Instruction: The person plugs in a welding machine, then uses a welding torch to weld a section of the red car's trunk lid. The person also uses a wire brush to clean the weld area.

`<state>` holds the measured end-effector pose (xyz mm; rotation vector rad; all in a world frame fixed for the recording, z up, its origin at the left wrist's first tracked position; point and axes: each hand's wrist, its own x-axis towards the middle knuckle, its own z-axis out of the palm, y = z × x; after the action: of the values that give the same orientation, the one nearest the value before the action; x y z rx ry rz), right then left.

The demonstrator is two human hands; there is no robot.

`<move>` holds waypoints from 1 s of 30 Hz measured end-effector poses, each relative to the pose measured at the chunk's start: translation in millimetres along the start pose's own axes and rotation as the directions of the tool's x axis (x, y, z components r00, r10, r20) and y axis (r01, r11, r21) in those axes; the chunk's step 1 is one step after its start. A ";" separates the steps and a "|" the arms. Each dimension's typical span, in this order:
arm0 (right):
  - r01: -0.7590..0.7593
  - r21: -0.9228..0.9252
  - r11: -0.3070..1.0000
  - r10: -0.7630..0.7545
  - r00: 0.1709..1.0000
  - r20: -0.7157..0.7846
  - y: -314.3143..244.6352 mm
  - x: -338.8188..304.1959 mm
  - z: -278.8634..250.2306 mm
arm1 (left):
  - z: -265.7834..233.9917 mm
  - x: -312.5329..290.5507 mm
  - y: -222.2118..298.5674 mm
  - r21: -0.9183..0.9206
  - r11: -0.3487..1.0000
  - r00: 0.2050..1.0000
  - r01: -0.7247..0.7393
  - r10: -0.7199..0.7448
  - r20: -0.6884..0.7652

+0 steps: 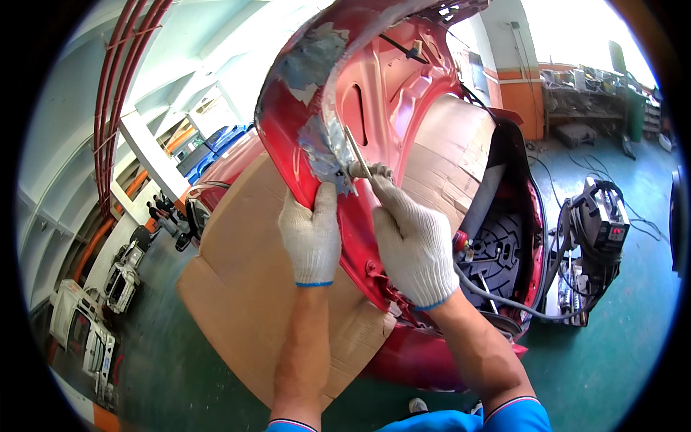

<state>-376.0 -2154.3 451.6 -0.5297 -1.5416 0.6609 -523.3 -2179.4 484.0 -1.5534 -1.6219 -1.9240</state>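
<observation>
The left knit-gloved hand point(309, 234) grips a curved red metal lid point(378, 137), patched rough grey; the right hand point(414, 241) clasps a slim metal rod point(358, 153). The open trunk point(536, 205) holds a ridged black liner point(500, 248).

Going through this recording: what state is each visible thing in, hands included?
Red metal car lid: raised, grey patches breaking its paint.
White-gloved left hand: gripping the lid's edge.
Slim grey metal tool: held at a slant.
White-gloved right hand: closed around the tool.
Large brown cardboard sheet: spread out, creased.
Boxy black-and-silver machine: standing, red light lit.
</observation>
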 end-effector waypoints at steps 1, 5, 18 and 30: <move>-0.029 0.042 0.999 0.028 0.999 0.018 -0.9 -4.7 -5.0 | -0.6 -0.3 -0.9 0.011 1.000 1.000 -0.001 0.001 0.003; -0.105 0.157 0.982 0.101 0.994 0.032 8.7 -47.4 -25.8 | -4.8 -2.9 -4.9 0.030 0.999 0.999 -0.039 0.039 0.020; 0.202 -0.204 0.958 -0.182 0.977 0.112 9.5 -24.4 -10.5 | 0.7 -24.0 -3.2 -0.058 0.992 0.991 0.114 -0.109 0.080; -0.539 0.219 0.813 0.430 0.810 0.399 71.7 -104.6 -167.8 | 9.2 -47.4 -15.4 0.130 0.990 0.997 0.063 -0.057 -0.048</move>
<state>-204.7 -2157.7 329.7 -0.5925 -1.5660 1.4482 -507.9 -2187.5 436.4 -1.4173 -1.7568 -1.8258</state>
